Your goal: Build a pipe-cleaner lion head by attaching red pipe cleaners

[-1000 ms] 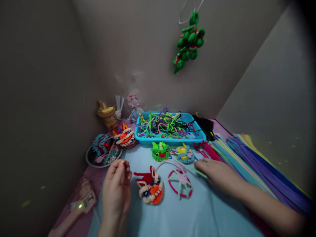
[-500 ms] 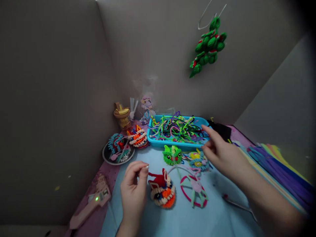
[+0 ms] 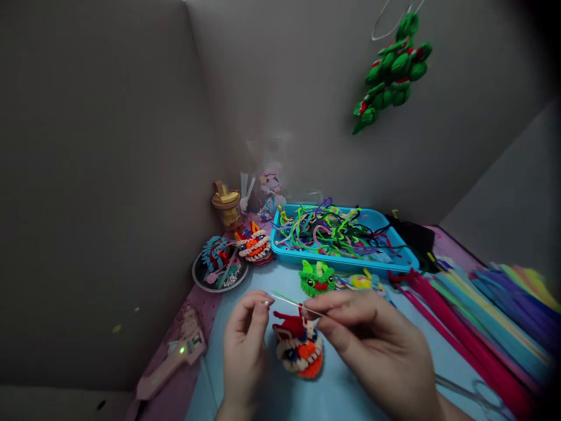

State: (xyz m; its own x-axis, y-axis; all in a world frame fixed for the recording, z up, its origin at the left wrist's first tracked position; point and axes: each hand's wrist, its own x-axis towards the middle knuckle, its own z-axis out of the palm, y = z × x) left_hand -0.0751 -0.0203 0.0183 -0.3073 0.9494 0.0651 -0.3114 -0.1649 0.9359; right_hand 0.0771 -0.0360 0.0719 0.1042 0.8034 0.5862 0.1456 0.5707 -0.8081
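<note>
My left hand (image 3: pixel 246 333) is closed, pinching a small shiny bead (image 3: pixel 267 303) between thumb and forefinger. My right hand (image 3: pixel 372 336) is also closed, its thumb and fingertips on a thin green-and-whitish strand (image 3: pixel 291 301) pointing toward the left hand; its exact kind is unclear. Between and below the hands sits a red, cream and orange pipe-cleaner lion head (image 3: pixel 300 354) on the blue mat (image 3: pixel 245 280), partly hidden by the right hand. Behind them stands a green pipe-cleaner animal head (image 3: pixel 316 279). A blue-and-yellow piece (image 3: pixel 366 282) is mostly covered by the right hand.
At the back, a blue tray (image 3: pixel 342 261) holds tangled pipe-cleaner scraps. A metal bowl (image 3: pixel 219 287) with beads and a pink glue gun (image 3: pixel 170 362) lie left. Scissors (image 3: pixel 473 393) and bundled pipe cleaners (image 3: pixel 491 316) lie right. A green ornament (image 3: pixel 394 73) hangs above.
My right hand has come from the tray's right side to beside my left hand, now with the thin strand in its fingers. My left hand still pinches the bead. The view has shifted slightly.
</note>
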